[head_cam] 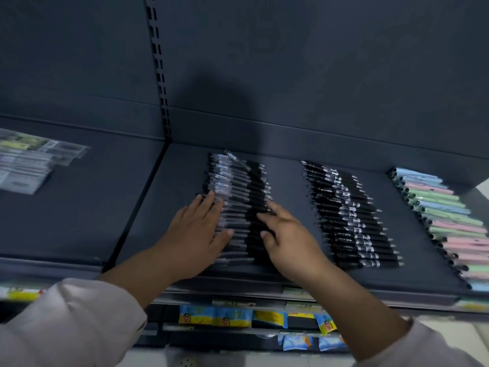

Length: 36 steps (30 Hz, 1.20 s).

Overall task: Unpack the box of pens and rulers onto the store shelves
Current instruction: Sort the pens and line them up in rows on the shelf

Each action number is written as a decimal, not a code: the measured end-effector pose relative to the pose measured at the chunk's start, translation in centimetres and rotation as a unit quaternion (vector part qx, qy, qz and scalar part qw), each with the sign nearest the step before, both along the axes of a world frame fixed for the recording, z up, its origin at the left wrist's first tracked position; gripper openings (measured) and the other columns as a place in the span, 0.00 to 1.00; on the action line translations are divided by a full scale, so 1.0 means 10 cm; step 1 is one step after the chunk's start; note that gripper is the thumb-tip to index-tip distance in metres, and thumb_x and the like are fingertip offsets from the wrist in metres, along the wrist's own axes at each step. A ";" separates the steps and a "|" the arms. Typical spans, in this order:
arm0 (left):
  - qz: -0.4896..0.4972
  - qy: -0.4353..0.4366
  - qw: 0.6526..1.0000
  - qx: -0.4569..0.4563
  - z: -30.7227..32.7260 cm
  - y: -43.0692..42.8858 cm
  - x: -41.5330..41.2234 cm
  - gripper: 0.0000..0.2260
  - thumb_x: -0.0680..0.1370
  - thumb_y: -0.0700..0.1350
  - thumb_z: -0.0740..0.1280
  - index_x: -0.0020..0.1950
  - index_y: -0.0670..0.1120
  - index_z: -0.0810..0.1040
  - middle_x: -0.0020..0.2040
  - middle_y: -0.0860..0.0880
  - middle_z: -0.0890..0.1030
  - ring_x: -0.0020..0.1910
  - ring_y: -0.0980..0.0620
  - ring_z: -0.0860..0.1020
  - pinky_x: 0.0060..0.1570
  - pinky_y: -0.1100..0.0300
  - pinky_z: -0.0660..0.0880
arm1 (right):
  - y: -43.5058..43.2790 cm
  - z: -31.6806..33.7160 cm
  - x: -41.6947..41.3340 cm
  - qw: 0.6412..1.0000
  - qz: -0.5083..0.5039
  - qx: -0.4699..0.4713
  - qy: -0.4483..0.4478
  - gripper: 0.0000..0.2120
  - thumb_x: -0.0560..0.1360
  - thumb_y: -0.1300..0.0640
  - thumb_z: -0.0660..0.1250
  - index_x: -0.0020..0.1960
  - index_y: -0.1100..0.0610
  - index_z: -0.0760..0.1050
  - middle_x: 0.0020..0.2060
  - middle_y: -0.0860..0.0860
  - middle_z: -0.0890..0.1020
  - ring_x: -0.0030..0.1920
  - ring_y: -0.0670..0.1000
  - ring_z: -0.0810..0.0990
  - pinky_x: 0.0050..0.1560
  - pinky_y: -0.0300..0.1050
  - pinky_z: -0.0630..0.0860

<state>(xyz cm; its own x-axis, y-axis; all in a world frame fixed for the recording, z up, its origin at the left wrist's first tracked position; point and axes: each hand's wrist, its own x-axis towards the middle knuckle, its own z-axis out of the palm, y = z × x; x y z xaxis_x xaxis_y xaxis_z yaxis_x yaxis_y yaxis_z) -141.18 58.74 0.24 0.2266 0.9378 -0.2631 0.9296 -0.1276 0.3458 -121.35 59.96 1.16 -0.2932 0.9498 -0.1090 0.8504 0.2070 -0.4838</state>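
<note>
Black pen row (352,215) centre-right; pastel pens (444,223) far right; packets (23,160) far left.

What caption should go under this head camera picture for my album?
Left hand and right hand rest on a row of black pens on a dark shelf.

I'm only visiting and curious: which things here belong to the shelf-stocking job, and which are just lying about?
In the job: left hand, right hand, black pens under both hands, second row of black pens, pastel pens, shelf.
Lying about: clear packets at far left, colourful packets below the shelf.
</note>
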 end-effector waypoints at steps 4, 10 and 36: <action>0.026 -0.004 1.000 0.014 0.09 0.13 -0.04 0.29 0.81 0.59 0.44 0.77 0.50 0.37 0.76 0.51 0.33 0.75 0.52 0.34 0.73 0.54 0.38 | 0.18 0.10 -0.08 0.997 -0.034 0.067 0.028 0.21 0.81 0.55 0.58 0.73 0.55 0.65 0.75 0.50 0.60 0.74 0.51 0.59 0.71 0.39 0.56; 0.061 -0.028 0.997 0.023 0.16 0.54 -0.13 0.29 0.81 0.58 0.45 0.77 0.49 0.39 0.78 0.49 0.37 0.77 0.51 0.40 0.73 0.54 0.41 | 0.76 0.20 -0.34 0.998 -0.023 0.056 -0.010 0.19 0.81 0.57 0.57 0.71 0.56 0.67 0.72 0.53 0.66 0.71 0.54 0.64 0.68 0.41 0.60; 0.116 -0.241 0.963 0.025 0.01 1.25 -0.23 0.25 0.83 0.50 0.49 0.78 0.49 0.46 0.78 0.52 0.45 0.76 0.57 0.46 0.69 0.66 0.43 | 1.35 -0.01 -0.36 0.994 -0.050 0.089 0.041 0.08 0.77 0.58 0.66 0.54 0.54 0.80 0.48 0.46 0.73 0.58 0.52 0.73 0.62 0.45 0.70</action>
